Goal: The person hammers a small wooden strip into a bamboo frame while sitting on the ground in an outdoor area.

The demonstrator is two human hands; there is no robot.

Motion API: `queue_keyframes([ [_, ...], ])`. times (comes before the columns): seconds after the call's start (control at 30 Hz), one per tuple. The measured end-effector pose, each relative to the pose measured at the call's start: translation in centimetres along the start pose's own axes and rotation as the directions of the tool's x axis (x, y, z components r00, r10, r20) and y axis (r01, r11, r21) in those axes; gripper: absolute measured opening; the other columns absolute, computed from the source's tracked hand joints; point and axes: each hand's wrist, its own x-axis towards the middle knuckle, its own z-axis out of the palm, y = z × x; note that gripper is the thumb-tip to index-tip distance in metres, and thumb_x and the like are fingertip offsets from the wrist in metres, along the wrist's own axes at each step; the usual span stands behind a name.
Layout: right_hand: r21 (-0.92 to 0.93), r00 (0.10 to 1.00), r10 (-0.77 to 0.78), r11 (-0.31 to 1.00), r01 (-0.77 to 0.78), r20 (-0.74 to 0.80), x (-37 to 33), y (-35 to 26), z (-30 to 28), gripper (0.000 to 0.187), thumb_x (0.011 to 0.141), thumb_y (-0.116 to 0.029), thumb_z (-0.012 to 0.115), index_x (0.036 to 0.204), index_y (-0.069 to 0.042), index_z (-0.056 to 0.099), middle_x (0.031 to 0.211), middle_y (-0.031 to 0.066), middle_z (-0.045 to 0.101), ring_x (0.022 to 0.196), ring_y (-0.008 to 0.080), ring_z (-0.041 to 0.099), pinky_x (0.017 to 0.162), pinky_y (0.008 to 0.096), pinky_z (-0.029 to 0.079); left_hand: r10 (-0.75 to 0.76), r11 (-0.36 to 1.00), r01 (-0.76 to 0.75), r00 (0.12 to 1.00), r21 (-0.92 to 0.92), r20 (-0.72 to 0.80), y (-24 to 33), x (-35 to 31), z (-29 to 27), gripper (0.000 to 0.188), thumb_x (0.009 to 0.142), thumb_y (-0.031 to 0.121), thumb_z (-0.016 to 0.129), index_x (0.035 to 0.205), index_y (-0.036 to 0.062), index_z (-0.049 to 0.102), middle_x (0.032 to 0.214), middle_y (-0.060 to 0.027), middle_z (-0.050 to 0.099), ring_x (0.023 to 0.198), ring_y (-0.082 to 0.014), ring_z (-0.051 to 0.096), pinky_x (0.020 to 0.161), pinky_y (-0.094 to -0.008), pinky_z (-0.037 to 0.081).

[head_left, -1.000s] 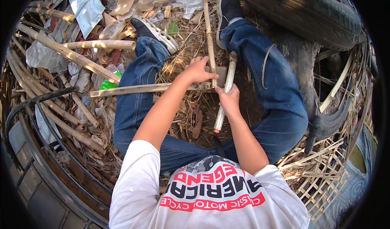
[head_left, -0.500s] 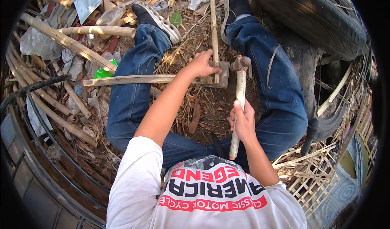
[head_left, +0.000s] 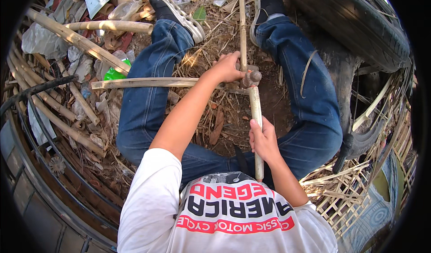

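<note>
Two split bamboo strips meet at a corner between my legs. One bamboo strip runs away from me, and the other bamboo strip lies crosswise to the left, over my left leg. My left hand is closed on the strips at their joint, its thumb near the corner. In my right hand is a hammer, gripped partway down its pale round handle. The hammer's rusty metal head is over the joint beside my left thumb. It hides most of a flat block under the corner.
Bamboo poles and plastic scraps litter the left side, with a green wrapper near my left leg. A black metal frame curves at lower left. A tyre lies at upper right, and woven bamboo lattice at lower right.
The hammer has moved left with my right hand, its head now over the joint instead of to the right of it. My left hand stays at the corner.
</note>
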Motion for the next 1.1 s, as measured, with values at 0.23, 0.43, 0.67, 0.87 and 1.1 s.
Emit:
queue_keyframes([
  [0.23, 0.025, 0.998, -0.067, 0.997, 0.067, -0.008, -1.1, -0.4, -0.4, 0.026, 0.102, -0.028, 0.049, 0.092, -0.003, 0.047, 0.054, 0.0001, 0.046, 0.041, 0.0075, 0.045, 0.037, 0.0244, 0.036, 0.018, 1.0, -0.018, 1.0, -0.019, 0.003, -0.5, 0.4, 0.2, 0.086, 0.064, 0.047, 0.081, 0.134, 0.01, 0.048, 0.129, -0.0123, 0.056, 0.125, -0.0327, 0.047, 0.102, -0.0524, 0.034],
  [0.43, -0.013, 0.998, -0.044, 0.999, 0.044, 0.041, -1.3, -1.0, -0.3, 0.026, 0.102, -0.027, 0.048, 0.092, -0.004, 0.047, 0.054, -0.0004, 0.046, 0.04, 0.0072, 0.044, 0.036, 0.0242, 0.036, -0.002, 1.0, 0.002, 0.998, -0.002, -0.059, 0.2, -0.4, 0.1, 0.084, 0.064, 0.048, 0.08, 0.132, 0.011, 0.049, 0.129, -0.0117, 0.056, 0.126, -0.0329, 0.046, 0.102, -0.0529, 0.034],
  [0.67, 0.034, 0.997, -0.059, 0.998, 0.058, 0.048, -1.4, -1.1, -0.1, 0.026, 0.103, -0.028, 0.044, 0.097, -0.003, 0.047, 0.055, 0.0015, 0.047, 0.04, 0.0081, 0.045, 0.036, 0.0231, 0.036, 0.02, 1.0, -0.02, 0.999, -0.003, -0.031, 0.3, -0.7, -0.1, 0.073, 0.07, 0.045, 0.078, 0.129, 0.0131, 0.048, 0.129, -0.012, 0.055, 0.126, -0.0356, 0.046, 0.102, -0.0553, 0.034],
  [0.87, -0.068, 0.999, 0.028, 0.997, -0.024, 0.046, -0.8, -0.3, -0.4, 0.026, 0.103, -0.027, 0.044, 0.097, -0.002, 0.048, 0.054, 0.0008, 0.047, 0.04, 0.0076, 0.044, 0.037, 0.0229, 0.036, 0.02, 1.0, -0.021, 1.0, -0.01, -0.017, 0.4, -0.9, 0.3, 0.077, 0.067, 0.047, 0.08, 0.128, 0.0125, 0.049, 0.128, -0.0109, 0.057, 0.123, -0.0348, 0.048, 0.1, -0.0583, 0.033],
  [1.1, -0.101, 0.999, -0.001, 0.995, 0.005, 0.043, -0.5, 0.0, -0.2, 0.03, 0.102, -0.032, 0.047, 0.099, -0.002, 0.049, 0.055, 0.0014, 0.048, 0.041, 0.0079, 0.045, 0.038, 0.0228, 0.037, -0.001, 0.999, 0.001, 1.0, -0.048, -0.002, 0.2, -0.2, 0.0, 0.076, 0.064, 0.046, 0.081, 0.126, 0.0148, 0.051, 0.124, -0.0079, 0.059, 0.124, -0.0328, 0.048, 0.1, -0.0564, 0.033],
])
